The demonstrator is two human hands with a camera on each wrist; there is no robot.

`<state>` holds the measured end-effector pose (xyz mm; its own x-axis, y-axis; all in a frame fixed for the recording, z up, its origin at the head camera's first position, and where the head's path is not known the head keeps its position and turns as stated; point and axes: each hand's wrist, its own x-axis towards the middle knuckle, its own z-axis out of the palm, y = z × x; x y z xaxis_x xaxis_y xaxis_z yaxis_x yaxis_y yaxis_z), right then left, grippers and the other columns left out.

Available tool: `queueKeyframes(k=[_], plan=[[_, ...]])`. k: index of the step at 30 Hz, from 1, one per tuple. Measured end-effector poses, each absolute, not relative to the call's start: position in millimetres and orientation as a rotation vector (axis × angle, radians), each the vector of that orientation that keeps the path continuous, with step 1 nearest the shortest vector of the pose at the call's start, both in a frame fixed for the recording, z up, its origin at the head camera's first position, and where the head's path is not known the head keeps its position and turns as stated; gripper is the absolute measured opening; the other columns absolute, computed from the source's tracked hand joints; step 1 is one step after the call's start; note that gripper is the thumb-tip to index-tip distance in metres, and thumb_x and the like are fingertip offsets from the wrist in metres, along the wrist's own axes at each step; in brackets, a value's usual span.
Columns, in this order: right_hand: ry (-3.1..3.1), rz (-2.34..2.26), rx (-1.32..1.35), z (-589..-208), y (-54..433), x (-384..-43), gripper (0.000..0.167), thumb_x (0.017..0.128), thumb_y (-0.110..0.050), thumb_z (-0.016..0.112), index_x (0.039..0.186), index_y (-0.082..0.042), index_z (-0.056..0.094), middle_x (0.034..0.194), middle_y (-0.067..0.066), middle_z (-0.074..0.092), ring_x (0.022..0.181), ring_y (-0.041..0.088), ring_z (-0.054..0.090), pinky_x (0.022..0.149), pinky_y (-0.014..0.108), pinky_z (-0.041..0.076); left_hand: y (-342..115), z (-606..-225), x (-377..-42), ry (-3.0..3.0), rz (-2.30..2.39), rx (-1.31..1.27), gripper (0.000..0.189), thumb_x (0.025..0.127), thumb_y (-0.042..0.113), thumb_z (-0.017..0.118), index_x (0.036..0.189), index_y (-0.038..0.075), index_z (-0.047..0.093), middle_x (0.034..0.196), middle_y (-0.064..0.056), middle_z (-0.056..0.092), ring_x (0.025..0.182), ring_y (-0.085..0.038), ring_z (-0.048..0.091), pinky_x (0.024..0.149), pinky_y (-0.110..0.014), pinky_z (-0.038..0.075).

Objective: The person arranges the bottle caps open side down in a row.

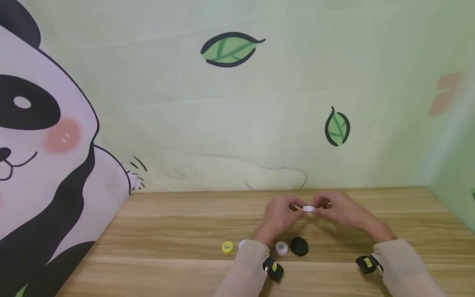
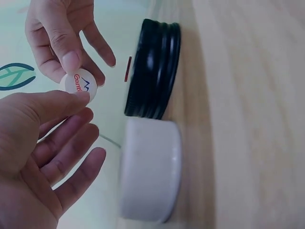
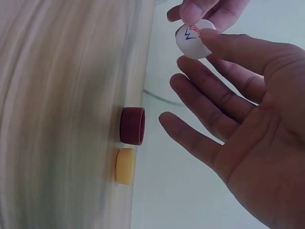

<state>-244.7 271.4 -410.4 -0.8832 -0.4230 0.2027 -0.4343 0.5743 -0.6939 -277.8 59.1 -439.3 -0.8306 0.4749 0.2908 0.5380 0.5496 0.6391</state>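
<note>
A small round white bottle cap (image 1: 308, 208) with red and blue print is held between both hands, raised above the wooden table near its back edge. My left hand (image 1: 280, 214) pinches one side between thumb and fingertips. Opposite it, my right hand (image 1: 341, 208) pinches the other side. In the left wrist view the printed face of the bottle cap (image 2: 78, 86) shows, with the left thumb over its lower edge. The right wrist view shows the same cap (image 3: 194, 40), and the right hand's other fingers (image 3: 190, 138) are spread away from it.
On the table (image 1: 167, 231) a yellow cap (image 1: 227, 247), a white cap with a grey mark (image 1: 281, 248) and a black lid (image 1: 299, 246) form a row. The left sleeve partly covers another white cap (image 1: 242, 243). A dark red cap (image 3: 132, 126) shows only in the right wrist view.
</note>
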Motion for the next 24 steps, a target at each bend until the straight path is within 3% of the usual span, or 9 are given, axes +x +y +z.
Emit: queueKeyframes(k=[11,24], plan=[[-2.791,1.227,0.728,-405.2,274.4,-238.8,0.006,0.100,-0.010,0.075,0.104,-0.007,0.072,0.099,-0.002,0.072,0.094,0.017,0.066,0.086,0.039,0.056,55.5,-433.0,-275.8,-2.652,-1.230,-1.019,0.020,0.094,0.012,0.082,0.114,0.009,0.079,0.098,0.004,0.080,0.081,0.001,0.067,0.076,-0.016,0.051],[-2.820,1.336,0.673,-401.2,274.7,-234.4,0.013,0.104,-0.006,0.066,0.115,0.000,0.067,0.101,0.003,0.072,0.093,0.021,0.066,0.080,0.036,0.056,53.4,-427.9,-269.2,-2.636,-1.104,-1.067,0.034,0.091,0.012,0.086,0.123,0.014,0.075,0.095,0.005,0.077,0.077,0.000,0.068,0.071,-0.014,0.050]])
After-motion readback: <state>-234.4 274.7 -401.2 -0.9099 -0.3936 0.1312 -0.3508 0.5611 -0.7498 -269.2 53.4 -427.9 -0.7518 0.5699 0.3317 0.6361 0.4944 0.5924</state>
